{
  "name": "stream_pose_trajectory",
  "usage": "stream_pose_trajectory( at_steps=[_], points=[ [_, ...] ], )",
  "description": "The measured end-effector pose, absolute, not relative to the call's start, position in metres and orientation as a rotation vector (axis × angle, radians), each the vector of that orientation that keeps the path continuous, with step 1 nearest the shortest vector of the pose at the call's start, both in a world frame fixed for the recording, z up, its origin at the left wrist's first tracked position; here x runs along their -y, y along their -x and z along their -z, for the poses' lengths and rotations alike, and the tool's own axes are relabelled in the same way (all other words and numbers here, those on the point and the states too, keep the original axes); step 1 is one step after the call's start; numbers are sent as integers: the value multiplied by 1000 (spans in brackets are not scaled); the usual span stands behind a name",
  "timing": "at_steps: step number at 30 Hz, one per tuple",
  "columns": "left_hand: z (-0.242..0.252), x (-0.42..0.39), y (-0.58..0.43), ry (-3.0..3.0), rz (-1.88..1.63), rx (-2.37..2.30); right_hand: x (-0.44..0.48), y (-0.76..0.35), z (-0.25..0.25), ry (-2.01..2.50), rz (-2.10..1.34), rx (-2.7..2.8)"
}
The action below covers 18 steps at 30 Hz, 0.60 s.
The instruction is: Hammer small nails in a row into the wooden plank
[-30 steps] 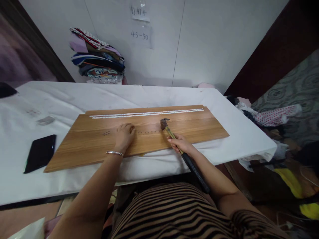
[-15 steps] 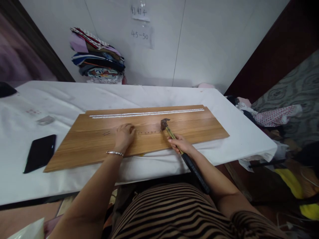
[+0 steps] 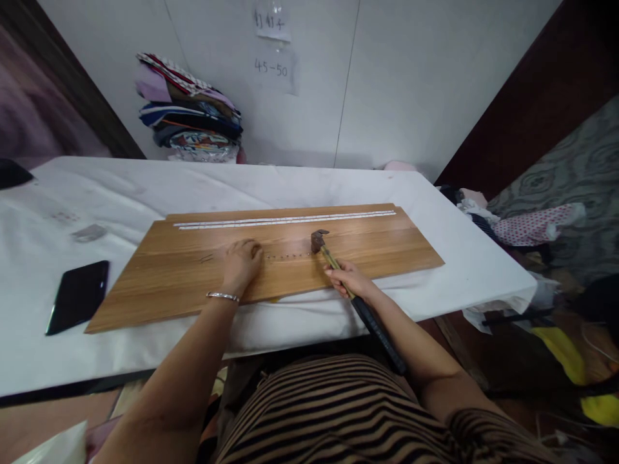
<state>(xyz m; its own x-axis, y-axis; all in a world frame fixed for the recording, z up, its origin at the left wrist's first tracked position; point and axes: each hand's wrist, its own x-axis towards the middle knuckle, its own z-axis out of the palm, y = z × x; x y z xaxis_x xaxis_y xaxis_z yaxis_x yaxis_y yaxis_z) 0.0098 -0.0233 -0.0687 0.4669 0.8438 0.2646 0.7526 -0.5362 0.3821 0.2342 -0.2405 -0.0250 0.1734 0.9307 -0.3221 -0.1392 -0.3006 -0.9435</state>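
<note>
A wood-grain board (image 3: 382,248) lies flat on the table. My right hand (image 3: 351,278) grips a claw hammer (image 3: 333,261) partway up its shaft; the black grip points back toward my body. The hammer's head rests at the board, by the right end of a row of several small nails (image 3: 287,256). At the row's left end, my left hand (image 3: 242,263) lies on the board with its fingers curled. Whatever those fingers hold, if anything, is hidden. Two loose nails (image 3: 206,258) lie left of that hand.
Two white measuring strips (image 3: 285,220) run along the board's far side. Left of the board a black phone (image 3: 77,296) and a small clear plastic bag (image 3: 88,232) lie on the white tablecloth (image 3: 449,225). Folded clothes (image 3: 191,113) are stacked at the back against the wall.
</note>
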Motion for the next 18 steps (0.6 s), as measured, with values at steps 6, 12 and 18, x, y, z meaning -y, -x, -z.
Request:
stream_pose_trajectory(
  at_steps=[6,12,18],
  points=[
    [68,24,-10,-2511,-638,-1360,240,-235,25,1449,-1325,820],
    [73,19,-9,-2514,-654,-1347,241,-233,23,1454,-1322,815],
    [73,24,-11,-2520,-642,-1311,245,-232,25,1500,-1321,820]
  ],
)
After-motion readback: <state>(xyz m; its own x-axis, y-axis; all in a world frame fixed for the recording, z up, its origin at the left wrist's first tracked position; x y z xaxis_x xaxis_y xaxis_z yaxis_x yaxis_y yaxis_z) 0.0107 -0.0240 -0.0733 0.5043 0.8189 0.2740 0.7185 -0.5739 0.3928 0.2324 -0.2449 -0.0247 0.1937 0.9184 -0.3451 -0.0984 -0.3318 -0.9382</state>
